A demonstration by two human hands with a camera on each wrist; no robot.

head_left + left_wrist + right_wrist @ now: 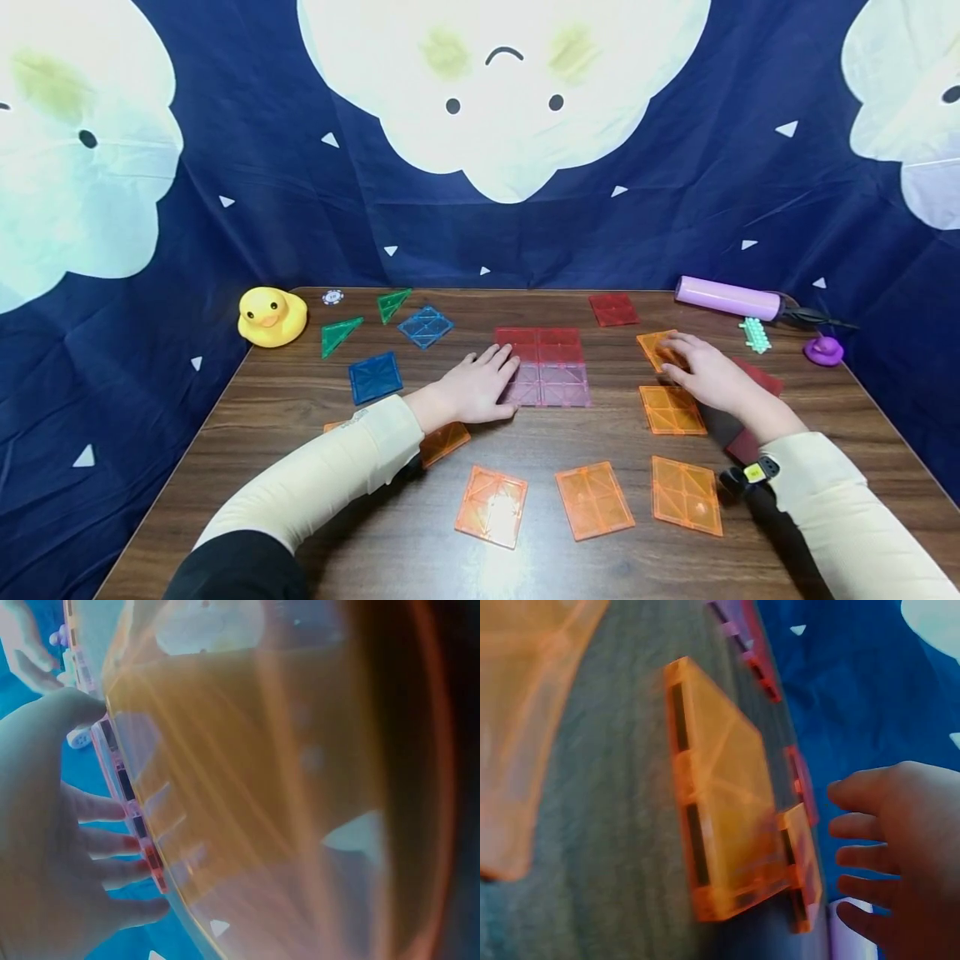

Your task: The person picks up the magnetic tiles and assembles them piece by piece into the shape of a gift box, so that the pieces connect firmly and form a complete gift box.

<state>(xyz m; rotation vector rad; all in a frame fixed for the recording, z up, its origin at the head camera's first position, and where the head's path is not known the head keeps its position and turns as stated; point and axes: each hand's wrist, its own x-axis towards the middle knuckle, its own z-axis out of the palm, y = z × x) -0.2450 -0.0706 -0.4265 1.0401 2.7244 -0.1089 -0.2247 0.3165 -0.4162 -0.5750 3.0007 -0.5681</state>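
- A person's left hand [474,387] lies flat, fingers straight and together, on the left edge of a joined red-and-pink translucent plastic tile mat [545,367] at mid-table.
- The right hand [703,367], fingers loosely spread, rests on a translucent orange square tile [657,348].
- Four squares joined; five orange tiles [594,500] lie loose nearby.

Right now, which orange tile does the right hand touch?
The farthest orange tile, under the right hand fingertips; the other orange tiles lie nearer the person, untouched by it.
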